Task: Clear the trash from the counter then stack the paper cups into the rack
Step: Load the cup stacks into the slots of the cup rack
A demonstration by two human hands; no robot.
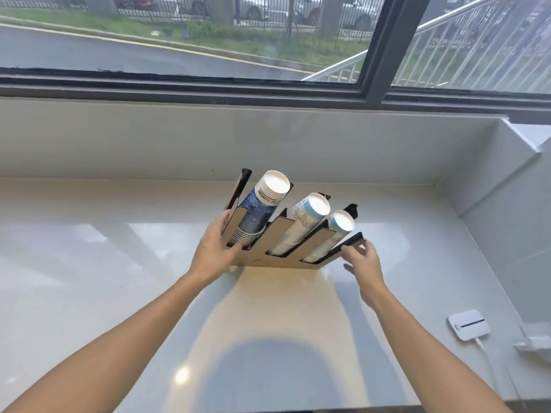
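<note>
A slanted cup rack (277, 234) with a tan front and black dividers stands on the white counter (89, 263), near the back wall. Three stacks of paper cups lie in its slots: a dark blue stack (259, 210) on the left, a white and light blue stack (304, 222) in the middle, and a smaller stack (334, 234) on the right. My left hand (216, 251) grips the rack's left end, fingers wrapped onto the front. The fingertips of my right hand (362, 262) touch the black right divider, fingers spread.
A small white device (468, 324) with a cable lies at the counter's right, beside a white plug (533, 342). A raised ledge (507, 162) and side wall close off the right. A window runs along the back above the backsplash.
</note>
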